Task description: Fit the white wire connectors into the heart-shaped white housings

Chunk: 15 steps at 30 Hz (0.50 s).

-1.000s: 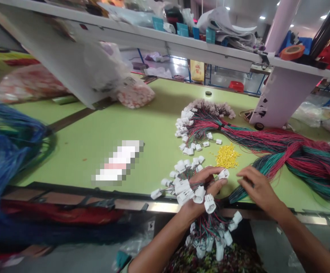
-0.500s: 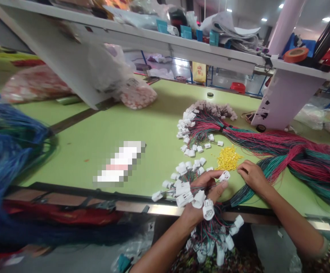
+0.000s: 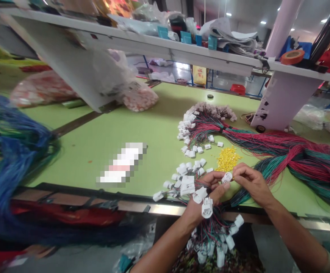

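Observation:
A white wire connector [image 3: 226, 177] is pinched between the thumb and fingers of my left hand [image 3: 214, 185], its open face turned toward my right. Close against that face, my right hand [image 3: 248, 180] pinches a small yellow piece, mostly hidden by the fingertips. Just beyond both hands lies a pile of small yellow pieces [image 3: 227, 158]. Several more white connectors on thin wires [image 3: 188, 185] fan out around my left hand and wrist. Others dangle below the table edge [image 3: 220, 242] over my lap.
A tied bundle of red, green and black wires [image 3: 252, 138] with white connectors stretches to the right. Blue wires [image 3: 19, 132] hang at the left. A bag of pale pieces [image 3: 140, 96] and a black tape roll [image 3: 210, 97] sit farther back, under a loaded shelf [image 3: 159, 40].
My right hand has moved left and slightly up from beside the yellow pile to the connector in my left hand. The left hand keeps its hold, shifting slightly.

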### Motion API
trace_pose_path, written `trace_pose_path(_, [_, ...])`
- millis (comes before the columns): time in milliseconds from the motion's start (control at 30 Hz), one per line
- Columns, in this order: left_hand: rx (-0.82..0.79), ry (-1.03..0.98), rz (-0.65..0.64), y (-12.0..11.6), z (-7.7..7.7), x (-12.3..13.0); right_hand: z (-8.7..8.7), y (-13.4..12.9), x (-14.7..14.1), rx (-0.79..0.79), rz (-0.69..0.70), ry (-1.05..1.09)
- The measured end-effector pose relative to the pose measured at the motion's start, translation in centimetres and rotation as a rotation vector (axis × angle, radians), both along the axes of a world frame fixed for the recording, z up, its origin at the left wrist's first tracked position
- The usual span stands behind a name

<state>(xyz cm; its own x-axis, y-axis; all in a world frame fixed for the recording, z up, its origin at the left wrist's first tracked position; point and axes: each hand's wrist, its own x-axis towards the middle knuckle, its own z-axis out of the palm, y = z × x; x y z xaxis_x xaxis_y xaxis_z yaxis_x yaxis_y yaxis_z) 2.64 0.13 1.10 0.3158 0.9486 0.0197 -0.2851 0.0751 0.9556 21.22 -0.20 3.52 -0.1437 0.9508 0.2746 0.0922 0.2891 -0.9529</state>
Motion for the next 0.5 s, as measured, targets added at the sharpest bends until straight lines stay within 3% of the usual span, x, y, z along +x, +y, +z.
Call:
trace_pose_path(267, [-0.035,-0.032,0.021,-0.3,1.6,-0.1,-0.9,-0.9,-0.5,0.39,-0.165,-0.214])
trace_pose_path(367, [-0.027,-0.033,-0.006,-0.4,1.5,-0.2,-0.9,-1.3,-0.9,0.393,-0.234,-0.216])
trace_pose_path(500, [0.059,0.041,0.018,-0.5,0.8,-0.6,-0.2,-2.1,-1.4,0.281,-0.301,-0.12])
